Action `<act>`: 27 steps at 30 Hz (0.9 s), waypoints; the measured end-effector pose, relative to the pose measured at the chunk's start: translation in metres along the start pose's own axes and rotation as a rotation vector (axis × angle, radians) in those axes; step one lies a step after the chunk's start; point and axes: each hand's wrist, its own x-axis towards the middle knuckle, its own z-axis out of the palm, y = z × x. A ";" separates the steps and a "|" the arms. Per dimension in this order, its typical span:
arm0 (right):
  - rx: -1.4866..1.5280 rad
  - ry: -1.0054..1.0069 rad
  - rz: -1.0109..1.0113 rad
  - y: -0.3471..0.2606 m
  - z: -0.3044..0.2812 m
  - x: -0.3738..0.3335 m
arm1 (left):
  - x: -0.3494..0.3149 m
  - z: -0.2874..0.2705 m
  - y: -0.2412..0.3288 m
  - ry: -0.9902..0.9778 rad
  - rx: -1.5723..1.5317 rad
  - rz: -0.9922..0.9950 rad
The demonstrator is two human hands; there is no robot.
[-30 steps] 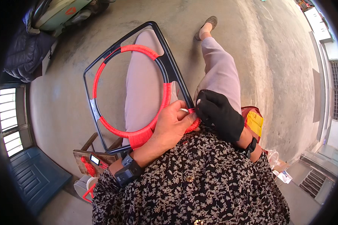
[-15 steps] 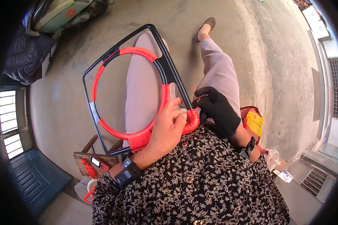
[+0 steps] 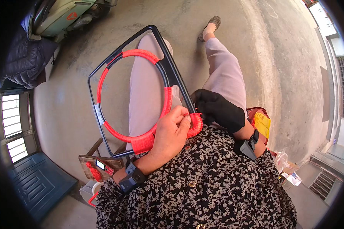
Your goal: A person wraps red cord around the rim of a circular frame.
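A black frame with a round ring inside lies slanted over my thighs. Red cord is wound tightly over stretches of the ring and around the near right corner. My bare left hand is closed, thumb and forefinger pinching the frame at that wrapped corner. Just right of it, my right hand, in a black glove, is closed with its fingers curled against the frame's side bar. What the gloved fingertips hold is hidden. Parts of the ring stand bare and black.
At my left, a wooden stool bears a phone and a red bundle. A bag with a yellow packet sits at my right. A dark padded jacket hangs by a parked scooter at far left.
My right hand has turned and drawn in close to the frame's side bar, its fingers curling more. My left fingers have closed in at the wrapped corner. The frame has shifted slightly right.
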 end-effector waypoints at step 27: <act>-0.202 0.240 -0.023 0.001 0.030 -0.022 | -0.005 -0.013 0.013 0.166 0.219 0.286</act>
